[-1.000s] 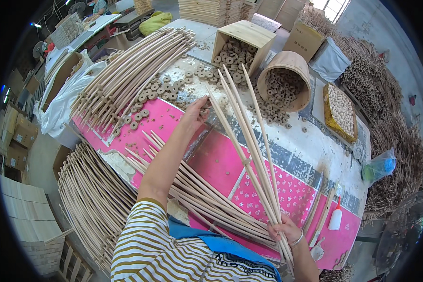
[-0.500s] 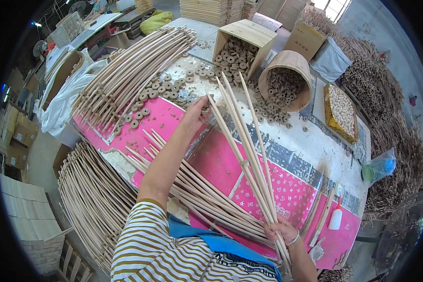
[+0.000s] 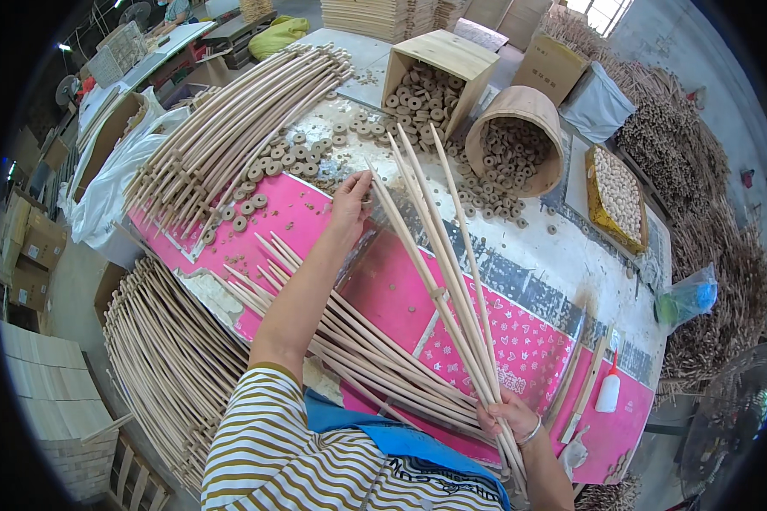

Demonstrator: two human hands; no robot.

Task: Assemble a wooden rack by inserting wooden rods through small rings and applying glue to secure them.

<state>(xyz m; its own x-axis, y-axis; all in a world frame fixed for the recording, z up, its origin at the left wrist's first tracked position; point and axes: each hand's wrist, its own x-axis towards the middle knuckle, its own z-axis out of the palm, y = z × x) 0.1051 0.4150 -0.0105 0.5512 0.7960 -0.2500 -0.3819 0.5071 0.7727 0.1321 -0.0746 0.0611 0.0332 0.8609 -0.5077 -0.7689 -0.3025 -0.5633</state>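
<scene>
My right hand (image 3: 513,417) is closed around the lower part of several long, thin wooden sticks (image 3: 453,294), which fan apart toward their far ends. A small wooden ring (image 3: 439,293) sits partway along the leftmost held stick. My left hand (image 3: 350,201) is just left of that stick's tip, its fingers pinched together. Whatever it may hold is hidden. Beneath my left arm, a bundle of loose sticks (image 3: 375,349) lies slantwise across the pink table cover (image 3: 400,294).
Wooden rings spill from a wooden box (image 3: 475,64) and a round wooden tub (image 3: 520,104). Sticks fitted with rings (image 3: 239,128) are stacked at the far left. A yellow-rimmed tray (image 3: 603,217) holds small pale pieces. At right stand a red-tipped white bottle (image 3: 608,392) and a plastic bag (image 3: 689,298).
My left hand has shifted slightly left, by the tip of the leftmost stick. The held sticks' far ends have swung a little left, while my right hand keeps its grip.
</scene>
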